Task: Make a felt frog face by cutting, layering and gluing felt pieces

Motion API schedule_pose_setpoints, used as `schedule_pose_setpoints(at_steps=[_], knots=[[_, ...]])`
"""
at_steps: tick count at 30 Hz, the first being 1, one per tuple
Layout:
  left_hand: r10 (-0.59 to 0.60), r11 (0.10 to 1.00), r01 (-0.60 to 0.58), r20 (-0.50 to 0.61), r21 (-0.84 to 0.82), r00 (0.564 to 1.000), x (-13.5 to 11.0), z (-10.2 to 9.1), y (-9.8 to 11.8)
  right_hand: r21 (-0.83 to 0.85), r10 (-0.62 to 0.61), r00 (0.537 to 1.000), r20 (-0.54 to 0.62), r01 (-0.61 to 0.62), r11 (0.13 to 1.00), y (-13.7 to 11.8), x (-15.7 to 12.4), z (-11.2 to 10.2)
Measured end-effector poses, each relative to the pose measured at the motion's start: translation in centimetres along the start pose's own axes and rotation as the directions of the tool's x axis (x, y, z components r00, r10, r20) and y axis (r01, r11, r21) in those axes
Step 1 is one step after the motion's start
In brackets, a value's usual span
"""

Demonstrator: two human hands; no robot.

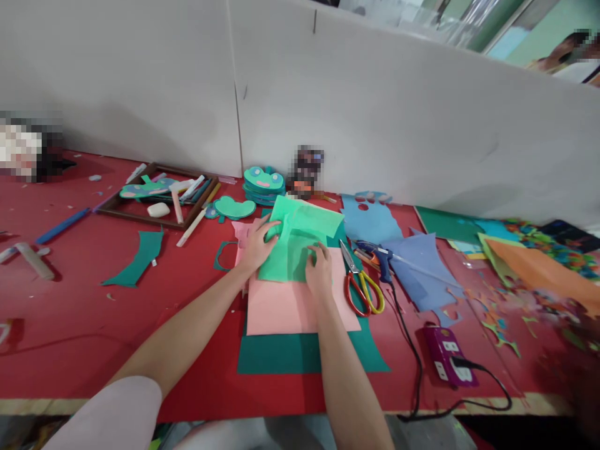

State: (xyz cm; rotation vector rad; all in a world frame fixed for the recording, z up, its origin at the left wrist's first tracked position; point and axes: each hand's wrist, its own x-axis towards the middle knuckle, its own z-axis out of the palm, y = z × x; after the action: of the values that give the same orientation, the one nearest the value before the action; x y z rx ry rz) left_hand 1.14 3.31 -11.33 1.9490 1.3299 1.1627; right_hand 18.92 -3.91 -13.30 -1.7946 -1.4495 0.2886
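Note:
A light green craft sheet (300, 219) is bent up at its far part, over the middle of a pink sheet (281, 309). At its left edge my left hand (263, 244) is closed on it, with the thumb on top. My right hand (319, 267) rests on the lower right of the green sheet, fingers bent and apart. A dark green sheet (281, 354) lies beneath the pink one. Scissors (360, 287) with one red and one yellow handle lie just right of my right hand.
A blue glue gun (382, 256) lies at right, wired to a purple power strip (447, 356). Green frog-face cutouts (264, 182) are stacked by the wall. A brown frame (140, 219) with pens stands left. Blue sheets (422, 269), an orange sheet (544, 269) and scraps lie right.

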Motion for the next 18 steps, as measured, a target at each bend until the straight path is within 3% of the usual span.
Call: schedule_pose_setpoints(at_steps=[3,8,13,16,18], knots=[[-0.063,0.997,0.067,0.073,-0.049,0.995,0.4,0.4,-1.0,0.002,0.004,1.0,-0.003,-0.004,1.0,-0.1,0.0,0.0],[-0.018,0.992,0.026,0.07,-0.123,0.997,0.4,0.2,-1.0,0.055,-0.018,0.999,-0.034,0.019,0.998,-0.6,-0.1,-0.6],[0.046,0.973,-0.039,0.026,-0.226,0.999,1.0,-0.7,1.3,0.054,-0.106,0.962,-0.25,0.123,0.991,-1.9,-0.2,-2.1],[-0.064,0.962,0.075,0.052,-0.261,0.997,1.3,-0.9,2.2,0.043,-0.127,0.917,-0.379,0.155,0.987,-2.4,-0.3,-2.8],[-0.175,0.97,0.192,0.122,-0.149,0.977,1.1,-0.6,2.2,0.047,-0.108,0.906,-0.41,0.139,0.989,-2.3,-0.3,-3.0]])
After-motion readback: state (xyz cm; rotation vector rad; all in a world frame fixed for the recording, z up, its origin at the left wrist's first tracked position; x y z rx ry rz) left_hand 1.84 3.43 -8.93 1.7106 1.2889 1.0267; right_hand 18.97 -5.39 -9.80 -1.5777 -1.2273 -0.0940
